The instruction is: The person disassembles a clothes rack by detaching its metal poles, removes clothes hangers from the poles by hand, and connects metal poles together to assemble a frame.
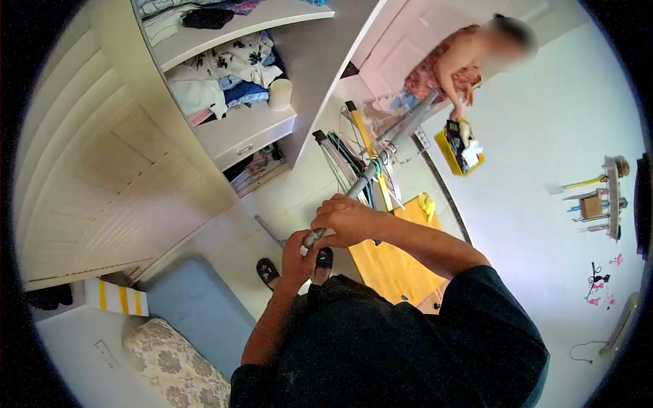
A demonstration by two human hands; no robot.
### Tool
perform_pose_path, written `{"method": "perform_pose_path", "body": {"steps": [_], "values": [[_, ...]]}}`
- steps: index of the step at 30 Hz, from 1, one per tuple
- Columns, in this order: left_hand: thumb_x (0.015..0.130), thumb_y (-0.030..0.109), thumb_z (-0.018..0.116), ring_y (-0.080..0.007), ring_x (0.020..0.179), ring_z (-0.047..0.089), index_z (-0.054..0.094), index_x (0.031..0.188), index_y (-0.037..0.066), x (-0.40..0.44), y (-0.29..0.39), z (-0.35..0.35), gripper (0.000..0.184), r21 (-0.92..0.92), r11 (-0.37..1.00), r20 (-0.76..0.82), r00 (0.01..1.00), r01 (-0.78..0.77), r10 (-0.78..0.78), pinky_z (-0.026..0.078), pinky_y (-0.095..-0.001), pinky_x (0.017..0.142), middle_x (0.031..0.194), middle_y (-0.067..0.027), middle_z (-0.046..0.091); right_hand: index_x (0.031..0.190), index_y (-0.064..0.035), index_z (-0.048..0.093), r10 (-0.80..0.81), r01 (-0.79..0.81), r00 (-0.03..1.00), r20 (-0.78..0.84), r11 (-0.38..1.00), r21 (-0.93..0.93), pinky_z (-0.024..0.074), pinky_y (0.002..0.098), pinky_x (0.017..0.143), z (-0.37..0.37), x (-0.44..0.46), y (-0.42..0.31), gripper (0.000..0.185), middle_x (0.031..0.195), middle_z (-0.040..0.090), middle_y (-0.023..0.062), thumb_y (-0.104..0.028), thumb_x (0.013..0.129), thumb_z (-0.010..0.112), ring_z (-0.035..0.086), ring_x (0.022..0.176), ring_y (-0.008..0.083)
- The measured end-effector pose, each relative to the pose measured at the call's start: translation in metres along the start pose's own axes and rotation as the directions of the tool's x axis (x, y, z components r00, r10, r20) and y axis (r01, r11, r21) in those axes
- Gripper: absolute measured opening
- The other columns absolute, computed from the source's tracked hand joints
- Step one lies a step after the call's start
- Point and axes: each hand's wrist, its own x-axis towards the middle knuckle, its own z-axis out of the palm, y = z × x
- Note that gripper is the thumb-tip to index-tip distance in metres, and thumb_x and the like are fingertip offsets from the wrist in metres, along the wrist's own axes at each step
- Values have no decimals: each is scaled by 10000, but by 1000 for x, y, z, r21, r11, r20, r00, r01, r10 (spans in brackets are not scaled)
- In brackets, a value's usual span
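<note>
A grey metal clothes rail (360, 182) slants away from me toward the upper right. My right hand (343, 219) is closed around the rail near its close end. Right at that end, my left hand (297, 258) is closed with its fingers against the tip; part of its grip is hidden. Farther along, several clothes hangers (333, 151) hang from the rail, some dark, some green or white. Two yellow bars with dark ends stand among them. Below the rail lies a yellow wooden board (391, 262) with a yellow cloth (426, 206) at its edge.
Another person (449, 71) near the door reaches toward a yellow basket (449, 149) of items. An open wardrobe (224, 146) with folded clothes stands at upper left. A blue mattress (197, 292) and patterned cushion (170, 360) lie at lower left. A wall shelf (614, 197) is at right.
</note>
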Motion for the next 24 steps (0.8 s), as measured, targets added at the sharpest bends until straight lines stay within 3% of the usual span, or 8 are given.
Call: {"method": "perform_pose_path", "body": {"steps": [9, 12, 14, 18, 20, 21, 23, 24], "values": [[884, 186, 781, -324, 876, 661, 626, 1148, 36, 5, 15, -2, 341, 1, 999, -31, 999, -36, 36, 528, -408, 787, 987, -149, 678, 986, -79, 720, -8, 11, 994, -105, 1000, 21, 470, 428, 907, 0, -6, -3, 337, 929, 669, 92, -370, 829, 788, 639, 978, 296], [845, 189, 800, -327, 875, 665, 635, 1088, 28, 15, 34, -11, 335, 83, 997, 30, 1000, -3, 0, 528, -415, 758, 991, -179, 673, 1038, -79, 700, 7, -7, 999, -47, 1000, 2, 468, 432, 922, 1, -4, -4, 388, 975, 664, 101, -364, 799, 807, 630, 1006, 302], [811, 181, 808, -332, 787, 659, 645, 991, 11, 24, 44, -14, 296, 234, 972, 102, 995, -22, -2, 527, -418, 705, 904, -193, 670, 1101, -74, 662, 66, -46, 982, -177, 993, 111, 466, 440, 952, 4, -4, -6, 468, 1038, 650, 119, -356, 767, 826, 621, 1044, 317], [833, 199, 781, -383, 761, 655, 619, 943, -17, 33, 55, -12, 292, 244, 970, 203, 977, 12, -63, 520, -452, 701, 853, -214, 661, 1153, -67, 631, 73, -41, 967, -246, 990, 135, 457, 443, 994, 4, -10, -8, 528, 1086, 640, 132, -315, 741, 849, 615, 1090, 336], [828, 186, 783, -364, 697, 638, 626, 931, -15, 34, 43, -8, 276, 242, 967, 181, 983, -74, 30, 519, -444, 677, 794, -198, 665, 1145, -60, 639, 70, -11, 899, -432, 990, 139, 465, 443, 1002, 10, -15, -15, 497, 1116, 643, 139, -249, 740, 857, 612, 1111, 343], [828, 186, 783, -364, 697, 638, 626, 931, -15, 34, 44, -6, 276, 247, 966, 193, 981, -82, 33, 519, -444, 677, 794, -198, 665, 1145, -60, 639, 78, -17, 894, -442, 990, 141, 465, 443, 1002, 15, -19, -20, 497, 1116, 643, 139, -249, 740, 857, 612, 1111, 343], [837, 191, 787, -326, 638, 618, 636, 912, -21, 34, 47, -1, 271, 60, 998, 125, 992, 10, -18, 515, -432, 651, 756, -185, 667, 1123, -58, 655, 90, 13, 733, -675, 989, 146, 491, 442, 972, 27, -26, -31, 452, 1111, 655, 137, -206, 748, 860, 624, 1088, 344], [837, 191, 787, -326, 638, 618, 636, 912, -21, 35, 48, -2, 271, 71, 997, 141, 990, 4, -14, 515, -432, 651, 756, -185, 667, 1065, -55, 677, 112, 17, 671, -733, 986, 167, 510, 436, 925, 31, -32, -41, 340, 1075, 666, 132, -150, 780, 837, 639, 1035, 341]]}}
